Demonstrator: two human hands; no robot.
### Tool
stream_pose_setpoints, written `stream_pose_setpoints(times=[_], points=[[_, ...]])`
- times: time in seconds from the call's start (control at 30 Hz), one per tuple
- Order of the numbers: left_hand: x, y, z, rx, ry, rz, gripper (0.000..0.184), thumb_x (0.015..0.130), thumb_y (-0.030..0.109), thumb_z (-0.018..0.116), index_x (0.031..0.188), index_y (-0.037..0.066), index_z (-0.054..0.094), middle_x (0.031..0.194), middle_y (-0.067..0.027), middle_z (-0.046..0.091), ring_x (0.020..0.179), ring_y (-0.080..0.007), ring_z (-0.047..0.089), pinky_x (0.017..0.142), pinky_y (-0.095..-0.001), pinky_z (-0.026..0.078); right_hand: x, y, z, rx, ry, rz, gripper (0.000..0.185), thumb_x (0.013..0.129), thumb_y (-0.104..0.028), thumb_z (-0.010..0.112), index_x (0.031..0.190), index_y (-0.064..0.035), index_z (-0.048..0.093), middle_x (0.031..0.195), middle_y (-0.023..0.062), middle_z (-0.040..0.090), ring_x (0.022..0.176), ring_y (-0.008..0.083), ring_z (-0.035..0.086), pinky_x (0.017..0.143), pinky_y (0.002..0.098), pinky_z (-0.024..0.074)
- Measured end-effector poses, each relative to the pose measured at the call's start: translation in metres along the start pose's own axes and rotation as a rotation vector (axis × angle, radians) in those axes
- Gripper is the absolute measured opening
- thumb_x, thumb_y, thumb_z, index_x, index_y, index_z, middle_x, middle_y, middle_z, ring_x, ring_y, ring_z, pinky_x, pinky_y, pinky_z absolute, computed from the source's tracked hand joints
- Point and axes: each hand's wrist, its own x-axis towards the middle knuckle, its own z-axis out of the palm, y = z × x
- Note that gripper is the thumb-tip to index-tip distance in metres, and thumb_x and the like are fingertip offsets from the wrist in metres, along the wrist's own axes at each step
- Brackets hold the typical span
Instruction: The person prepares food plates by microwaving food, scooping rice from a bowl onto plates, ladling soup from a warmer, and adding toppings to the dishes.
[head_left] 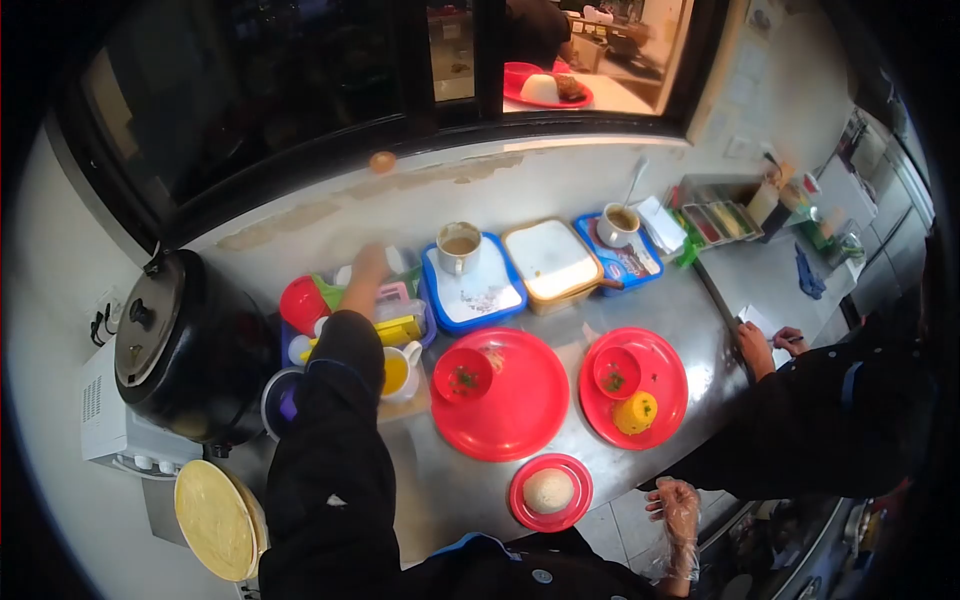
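The left hand (368, 262), its grip impossible to tell, extends over the purple plastic basket (431, 318), which lies beneath it; the clear-gloved right hand (675, 505), loosely curled, apparently empty, lies farther off.

No text can be read; lettering on the rightmost blue tub lid (632, 268) is too blurred.

Basket (431, 325) right of cooker (195, 370) — tubs (548, 258) behind plates (515, 420).
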Motion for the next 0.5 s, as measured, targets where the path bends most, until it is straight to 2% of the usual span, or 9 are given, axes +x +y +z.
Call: stream_pose_setpoints(times=[0.13, 0.2, 0.27, 0.33, 0.37, 0.4, 0.43, 0.47, 0.5], points=[[0.008, -0.008, 0.011, 0.026, -0.005, -0.011, 0.038, 0.063, 0.018, 0.072, 0.096, 0.002, 0.062, 0.1, -0.0204, 0.06, 0.096, -0.0362, 0.057, 0.083, -0.0412, 0.047, 0.02, -0.004, 0.004, -0.006, -0.028, -0.018, 0.018, 0.087, -0.018, 0.055, 0.093, -0.0013, 0.057, 0.07, 0.0106, 0.062, 0.054, 0.0168, 0.06, 0.043, 0.0258, 0.047], [0.024, -0.029, 0.03, -0.007, 0.215, -0.037, 0.027, 0.056, 0.016, 0.072, 0.075, -0.003, 0.066, 0.083, -0.0251, 0.062, 0.082, -0.0371, 0.062, 0.077, -0.0411, 0.049, 0.037, -0.018, 0.008, -0.107, -0.088, -0.116, 0.024, 0.087, -0.023, 0.057, 0.094, -0.0008, 0.057, 0.073, 0.0104, 0.063, 0.056, 0.0144, 0.06, 0.045, 0.0237, 0.0472], [0.015, -0.032, 0.009, -0.106, 0.389, -0.094, 0.02, 0.06, 0.015, 0.068, 0.069, -0.004, 0.065, 0.078, -0.0254, 0.061, 0.075, -0.0379, 0.061, 0.071, -0.041, 0.05, 0.054, -0.045, 0.013, -0.203, -0.138, -0.183, 0.021, 0.086, -0.018, 0.057, 0.096, 0.0005, 0.058, 0.073, 0.0099, 0.063, 0.056, 0.0136, 0.06, 0.048, 0.0234, 0.0477], [-0.055, 0.023, -0.059, -0.197, 0.51, 0.01, 0.013, 0.066, 0.01, 0.064, 0.068, -0.003, 0.063, 0.072, -0.0194, 0.064, 0.065, -0.0308, 0.063, 0.062, -0.0352, 0.05, 0.069, -0.078, 0.021, -0.357, -0.202, -0.364, 0.021, 0.084, -0.011, 0.057, 0.101, 0.0021, 0.059, 0.077, 0.0096, 0.063, 0.06, 0.0121, 0.059, 0.055, 0.0238, 0.0493], [-0.09, 0.056, -0.08, -0.56, 0.478, -0.043, 0.01, 0.069, 0.008, 0.062, 0.074, 0.0, 0.061, 0.069, -0.0133, 0.062, 0.063, -0.0236, 0.061, 0.06, -0.0327, 0.049, 0.075, -0.095, 0.028, -0.421, -0.213, -0.472, 0.023, 0.083, -0.009, 0.058, 0.103, 0.0023, 0.059, 0.08, 0.0097, 0.064, 0.062, 0.0114, 0.059, 0.059, 0.0245, 0.0503], [-0.126, 0.091, -0.089, -0.924, 0.426, -0.101, 0.009, 0.072, 0.006, 0.06, 0.08, 0.003, 0.059, 0.066, -0.0073, 0.06, 0.06, -0.0163, 0.059, 0.058, -0.0303, 0.049, 0.081, -0.106, 0.036, -0.336, -0.242, -0.477, 0.028, 0.082, -0.007, 0.058, 0.108, 0.002, 0.057, 0.09, 0.0122, 0.063, 0.071, 0.0142, 0.061, 0.066, 0.0271, 0.0508], [-0.16, 0.124, -0.091, -1.013, 0.359, -0.039, 0.009, 0.071, 0.004, 0.062, 0.079, 0.005, 0.058, 0.066, -0.0035, 0.058, 0.062, -0.0115, 0.055, 0.058, -0.0261, 0.047, 0.086, -0.112, 0.043, -0.255, -0.262, -0.478, 0.034, 0.081, -0.005, 0.059, 0.114, 0.0017, 0.054, 0.1, 0.0146, 0.063, 0.081, 0.0171, 0.063, 0.073, 0.0296, 0.0512], [-0.19, 0.159, -0.081, -1.108, 0.284, 0.027, 0.011, 0.07, 0.002, 0.063, 0.077, 0.006, 0.056, 0.066, 0.0002, 0.055, 0.063, -0.0067, 0.052, 0.058, -0.0219, 0.045, 0.095, -0.114, 0.049, -0.215, -0.354, -0.635, 0.044, 0.08, -0.001, 0.059, 0.122, 0.0013, 0.048, 0.122, 0.0179, 0.052, 0.108, 0.0212, 0.054, 0.087, 0.0318, 0.0465], [-0.22, 0.199, -0.056, -1.229, 0.268, 0.09, 0.015, 0.069, 0.0, 0.063, 0.08, 0.006, 0.055, 0.071, 0.0003, 0.055, 0.066, -0.0078, 0.053, 0.061, -0.0216, 0.045, 0.098, -0.113, 0.056, -0.007, -0.508, -0.607, 0.051, 0.079, 0.0, 0.059, 0.128, 0.0008, 0.042, 0.135, 0.0181, 0.039, 0.124, 0.0233, 0.04, 0.096, 0.0333, 0.0396]])
